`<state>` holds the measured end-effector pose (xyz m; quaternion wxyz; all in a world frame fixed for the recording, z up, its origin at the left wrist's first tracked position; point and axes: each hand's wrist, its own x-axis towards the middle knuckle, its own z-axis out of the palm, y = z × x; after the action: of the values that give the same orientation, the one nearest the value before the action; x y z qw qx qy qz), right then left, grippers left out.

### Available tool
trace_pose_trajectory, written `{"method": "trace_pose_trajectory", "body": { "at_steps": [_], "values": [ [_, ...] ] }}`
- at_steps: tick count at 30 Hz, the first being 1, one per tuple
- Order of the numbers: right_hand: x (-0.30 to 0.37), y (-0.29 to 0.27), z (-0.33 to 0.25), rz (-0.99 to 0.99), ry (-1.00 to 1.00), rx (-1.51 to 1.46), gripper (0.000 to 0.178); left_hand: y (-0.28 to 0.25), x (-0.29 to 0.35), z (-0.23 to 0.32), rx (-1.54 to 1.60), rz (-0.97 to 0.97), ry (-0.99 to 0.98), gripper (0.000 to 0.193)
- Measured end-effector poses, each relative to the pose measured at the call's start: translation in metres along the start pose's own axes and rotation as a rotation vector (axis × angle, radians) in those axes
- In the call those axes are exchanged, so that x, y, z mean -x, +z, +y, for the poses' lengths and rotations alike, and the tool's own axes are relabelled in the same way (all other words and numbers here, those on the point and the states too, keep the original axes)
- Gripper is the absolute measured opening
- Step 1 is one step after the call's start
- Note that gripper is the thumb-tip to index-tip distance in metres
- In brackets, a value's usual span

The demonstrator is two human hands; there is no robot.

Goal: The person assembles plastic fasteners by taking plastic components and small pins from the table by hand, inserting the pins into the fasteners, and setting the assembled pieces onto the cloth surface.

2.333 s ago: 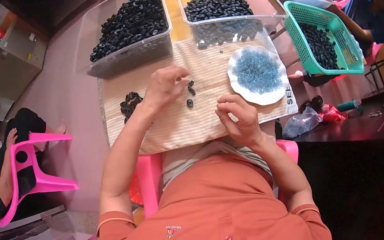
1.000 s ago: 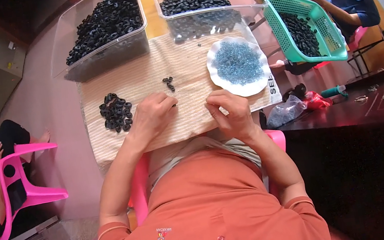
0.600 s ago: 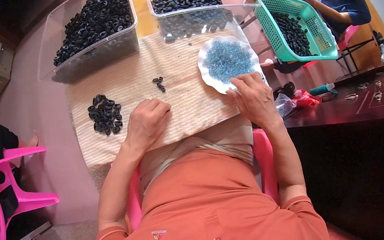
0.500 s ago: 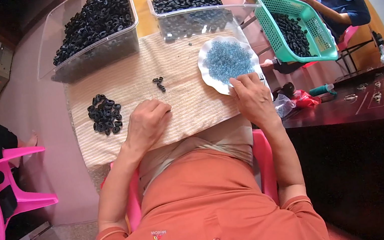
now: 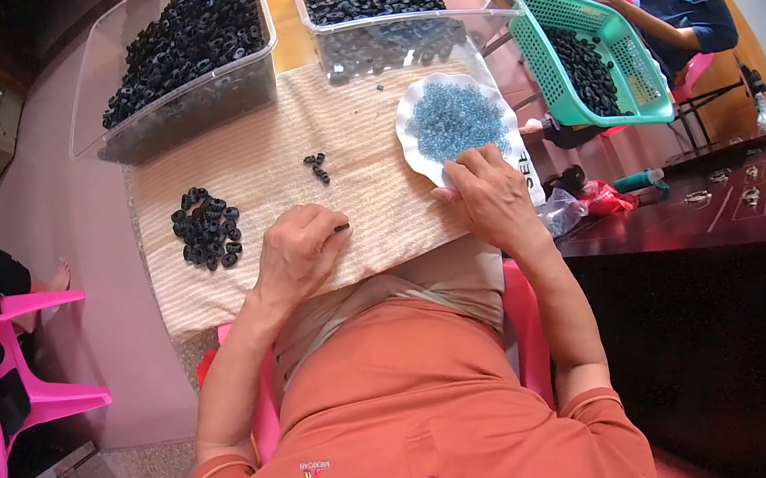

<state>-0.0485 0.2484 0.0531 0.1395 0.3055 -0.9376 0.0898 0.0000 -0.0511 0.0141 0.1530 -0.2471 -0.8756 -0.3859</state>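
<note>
My left hand (image 5: 300, 249) rests low over the striped cloth, its thumb and fingers closed on a small black ring-shaped piece (image 5: 341, 228) that sticks out at the fingertips. At the near rim of a scalloped white plate (image 5: 409, 140), my right hand (image 5: 495, 192) has its fingers curled downward; anything in them is hidden. Small clear-blue beads (image 5: 456, 119) fill the plate. Left of my left hand lies a loose pile of black ring-shaped pieces (image 5: 206, 230). A short cluster of black pieces (image 5: 317, 168) sits ahead, between the pile and the plate.
Two clear bins, one at the far left (image 5: 178, 101) and one at the far middle (image 5: 401, 41), hold many black pieces. A green basket (image 5: 531, 62) with more stands at the right. A dark cabinet (image 5: 674, 221) is beside me, and a person (image 5: 690, 5) sits beyond the basket.
My right hand has drawn slightly left and toward me at the plate's rim. A black piece now shows at my left fingertips. The pile and cluster look unchanged.
</note>
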Motion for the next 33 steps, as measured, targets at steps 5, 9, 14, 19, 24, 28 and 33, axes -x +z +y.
{"method": "trace_pose_trajectory", "body": {
  "at_steps": [5, 9, 14, 19, 24, 28, 33],
  "values": [
    [0.005, 0.005, 0.002, -0.034, 0.010, -0.056, 0.022, 0.001, 0.002, 0.000, 0.047, -0.016, -0.012, 0.014],
    [0.007, 0.007, 0.001, -0.027, 0.024, -0.071, 0.021, 0.002, 0.002, 0.000, 0.072, -0.010, -0.014, 0.014],
    [0.001, 0.002, -0.007, 0.087, 0.068, -0.062, 0.023, 0.003, 0.001, 0.000, 0.066, -0.001, 0.005, 0.014],
    [0.003, 0.010, -0.001, 0.056, 0.038, -0.082, 0.025, 0.005, 0.002, 0.003, 0.084, -0.010, -0.026, 0.014],
    [0.004, 0.009, -0.001, 0.059, 0.056, -0.112, 0.026, 0.005, 0.002, 0.003, 0.090, -0.006, -0.024, 0.015],
    [0.008, 0.008, -0.001, 0.057, 0.069, -0.159, 0.026, 0.005, 0.002, 0.004, 0.101, -0.012, -0.043, 0.014],
    [0.010, 0.005, -0.003, 0.111, 0.077, -0.102, 0.026, 0.006, 0.003, 0.003, 0.106, -0.010, -0.055, 0.015]
  ]
}}
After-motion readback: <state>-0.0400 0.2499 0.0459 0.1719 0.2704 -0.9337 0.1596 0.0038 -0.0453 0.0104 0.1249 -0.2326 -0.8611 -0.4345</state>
